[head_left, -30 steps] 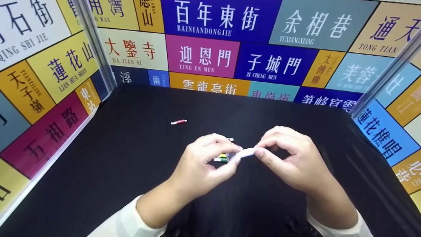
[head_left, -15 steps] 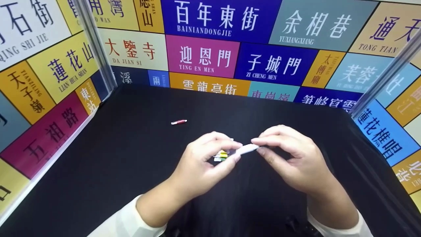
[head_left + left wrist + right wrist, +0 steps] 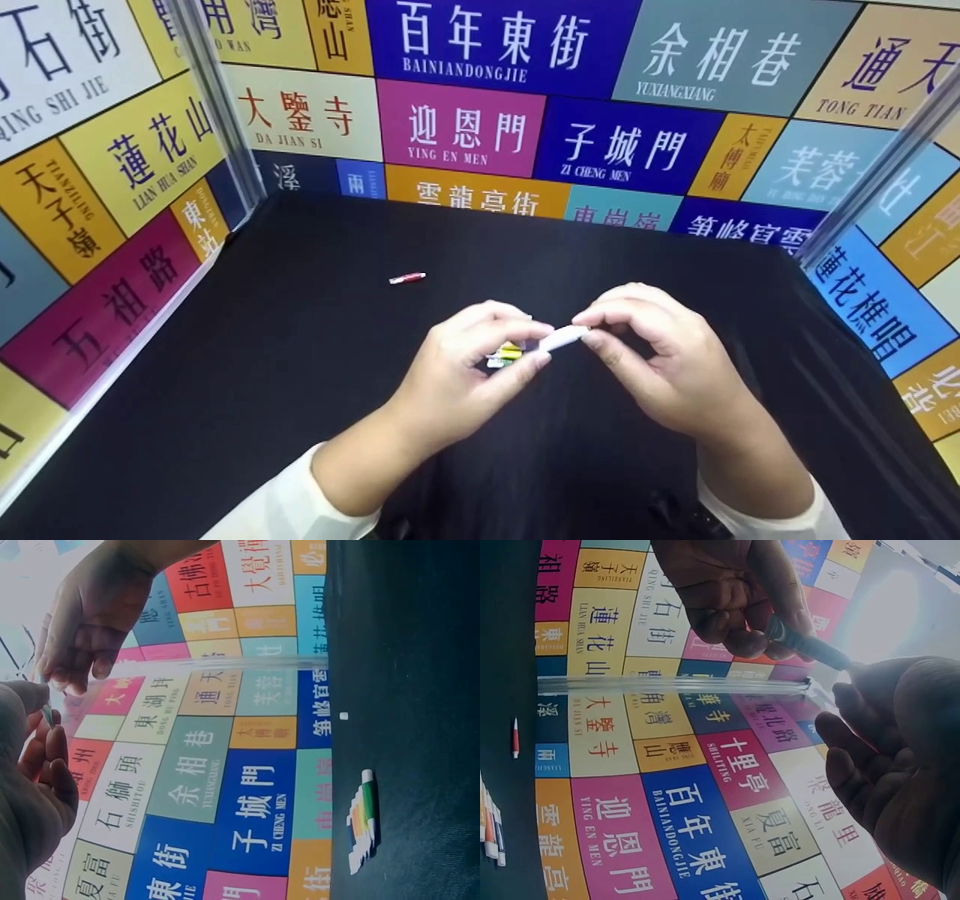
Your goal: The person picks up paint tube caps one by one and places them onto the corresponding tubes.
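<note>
Between my two hands is a short white marker (image 3: 564, 339), slanting up to the right. My left hand (image 3: 469, 375) pinches its left part between thumb and fingers. The thumb and index finger of my right hand (image 3: 667, 367) pinch its other end. Against the light in the right wrist view, the marker (image 3: 810, 646) looks grey, with a ribbed part near the left fingertips. My fingers cover both of its ends. Behind the left hand, several more markers (image 3: 505, 354) lie together, partly hidden; the left wrist view shows a green one (image 3: 368, 799) among them.
A single red and white marker (image 3: 407, 277) lies farther back on the black-covered table (image 3: 315, 322). A small white piece (image 3: 344, 715) sits apart from the group in the left wrist view. Panels with coloured signs (image 3: 465, 131) wall the table at the back and sides.
Over the last second, the marker's right end has tilted up slightly and the right fingertips have shifted with it. More recently the right index finger has bent a little more. The left hand stays almost still.
</note>
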The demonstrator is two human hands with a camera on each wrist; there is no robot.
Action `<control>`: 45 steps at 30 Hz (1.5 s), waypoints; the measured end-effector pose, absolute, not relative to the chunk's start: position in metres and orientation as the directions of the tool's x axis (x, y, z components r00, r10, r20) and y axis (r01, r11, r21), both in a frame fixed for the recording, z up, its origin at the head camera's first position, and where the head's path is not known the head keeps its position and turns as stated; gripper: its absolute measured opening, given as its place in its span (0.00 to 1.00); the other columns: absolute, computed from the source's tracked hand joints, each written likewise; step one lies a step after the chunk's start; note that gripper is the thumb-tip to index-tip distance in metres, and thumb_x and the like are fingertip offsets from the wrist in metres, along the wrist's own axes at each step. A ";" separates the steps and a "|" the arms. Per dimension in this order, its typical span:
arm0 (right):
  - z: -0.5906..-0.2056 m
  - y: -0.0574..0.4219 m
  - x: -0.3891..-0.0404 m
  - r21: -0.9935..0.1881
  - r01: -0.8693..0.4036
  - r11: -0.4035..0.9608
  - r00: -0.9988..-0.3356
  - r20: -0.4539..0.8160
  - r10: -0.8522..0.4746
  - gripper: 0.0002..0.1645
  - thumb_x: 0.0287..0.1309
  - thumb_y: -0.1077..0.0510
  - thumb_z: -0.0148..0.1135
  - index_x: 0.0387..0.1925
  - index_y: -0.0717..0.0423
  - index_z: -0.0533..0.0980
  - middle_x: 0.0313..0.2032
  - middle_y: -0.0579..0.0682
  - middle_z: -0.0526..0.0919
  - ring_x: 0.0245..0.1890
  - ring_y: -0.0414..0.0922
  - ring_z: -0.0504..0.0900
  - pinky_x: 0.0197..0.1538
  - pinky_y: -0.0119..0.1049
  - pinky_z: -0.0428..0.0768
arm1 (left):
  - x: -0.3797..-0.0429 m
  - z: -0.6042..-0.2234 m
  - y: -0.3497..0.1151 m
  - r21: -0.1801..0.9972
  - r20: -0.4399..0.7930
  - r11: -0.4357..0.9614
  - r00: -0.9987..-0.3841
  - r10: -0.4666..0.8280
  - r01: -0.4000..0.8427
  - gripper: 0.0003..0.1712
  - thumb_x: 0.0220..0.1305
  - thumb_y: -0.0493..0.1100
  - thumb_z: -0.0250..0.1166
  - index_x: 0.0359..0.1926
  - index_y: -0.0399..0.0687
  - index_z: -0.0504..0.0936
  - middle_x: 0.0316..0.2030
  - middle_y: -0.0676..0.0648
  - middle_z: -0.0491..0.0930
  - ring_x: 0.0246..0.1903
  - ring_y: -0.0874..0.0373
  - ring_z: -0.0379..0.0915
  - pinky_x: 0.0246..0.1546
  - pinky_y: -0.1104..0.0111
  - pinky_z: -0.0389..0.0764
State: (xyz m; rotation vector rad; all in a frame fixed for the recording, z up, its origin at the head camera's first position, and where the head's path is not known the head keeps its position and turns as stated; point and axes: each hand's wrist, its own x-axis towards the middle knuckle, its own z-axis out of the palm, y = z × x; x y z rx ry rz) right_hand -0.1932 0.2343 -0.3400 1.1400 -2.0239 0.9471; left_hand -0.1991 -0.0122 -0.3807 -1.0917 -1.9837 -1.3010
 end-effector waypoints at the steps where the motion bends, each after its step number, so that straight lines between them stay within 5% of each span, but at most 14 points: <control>1: -0.340 0.234 -0.194 -0.286 -0.884 0.370 -0.437 0.787 -0.435 0.15 0.57 0.71 0.75 0.45 0.55 0.88 0.41 0.49 0.89 0.44 0.43 0.84 0.55 0.25 0.80 | -0.199 -0.380 -0.012 0.496 0.771 0.213 -0.540 0.338 0.842 0.13 0.70 0.45 0.74 0.53 0.50 0.91 0.47 0.52 0.90 0.47 0.61 0.85 0.50 0.71 0.88; 11: -0.342 0.239 -0.205 -0.319 -0.877 0.360 -0.453 0.800 -0.394 0.21 0.51 0.74 0.76 0.47 0.56 0.89 0.40 0.50 0.90 0.37 0.41 0.83 0.44 0.25 0.79 | -0.216 -0.380 -0.014 0.494 0.768 0.266 -0.559 0.312 0.828 0.13 0.67 0.43 0.76 0.51 0.51 0.92 0.46 0.52 0.90 0.47 0.61 0.84 0.49 0.70 0.87; 17: -0.348 0.256 -0.226 -0.398 -0.781 0.481 -0.566 0.777 -0.275 0.17 0.56 0.69 0.76 0.47 0.54 0.90 0.38 0.48 0.89 0.33 0.38 0.79 0.40 0.25 0.75 | -0.245 -0.387 -0.013 0.531 0.715 0.331 -0.622 0.319 0.780 0.13 0.68 0.44 0.75 0.52 0.51 0.92 0.46 0.53 0.91 0.44 0.62 0.83 0.42 0.70 0.86; 22: -0.355 0.270 -0.245 -0.526 -0.667 0.528 -0.682 0.717 -0.147 0.15 0.62 0.66 0.75 0.48 0.49 0.91 0.37 0.46 0.87 0.30 0.37 0.78 0.36 0.24 0.75 | -0.271 -0.397 -0.008 0.559 0.658 0.387 -0.676 0.332 0.733 0.12 0.68 0.45 0.75 0.51 0.51 0.93 0.46 0.53 0.91 0.44 0.60 0.85 0.46 0.72 0.86; 28: -0.361 0.285 -0.261 -0.607 -0.545 0.578 -0.770 0.636 -0.057 0.13 0.65 0.61 0.74 0.49 0.47 0.90 0.40 0.44 0.87 0.34 0.37 0.80 0.40 0.23 0.77 | -0.300 -0.408 -0.001 0.594 0.567 0.443 -0.740 0.362 0.672 0.11 0.68 0.44 0.74 0.50 0.53 0.93 0.45 0.53 0.92 0.47 0.60 0.85 0.57 0.66 0.85; 38: -0.385 0.314 -0.298 -0.658 -0.391 0.643 -0.854 0.520 0.013 0.15 0.69 0.52 0.71 0.52 0.52 0.89 0.43 0.47 0.88 0.39 0.31 0.82 0.44 0.19 0.78 | -0.344 -0.435 0.001 0.673 0.361 0.534 -0.858 0.366 0.511 0.10 0.69 0.43 0.73 0.50 0.52 0.93 0.45 0.48 0.91 0.46 0.52 0.84 0.54 0.60 0.84; 45: -0.417 0.336 -0.325 -0.695 -0.270 0.666 -0.916 0.399 0.044 0.21 0.70 0.45 0.70 0.56 0.52 0.87 0.50 0.53 0.92 0.41 0.28 0.83 0.48 0.18 0.77 | -0.368 -0.455 0.000 0.609 0.266 0.640 -0.881 0.392 0.469 0.10 0.71 0.43 0.70 0.50 0.51 0.93 0.47 0.45 0.90 0.47 0.52 0.83 0.56 0.58 0.83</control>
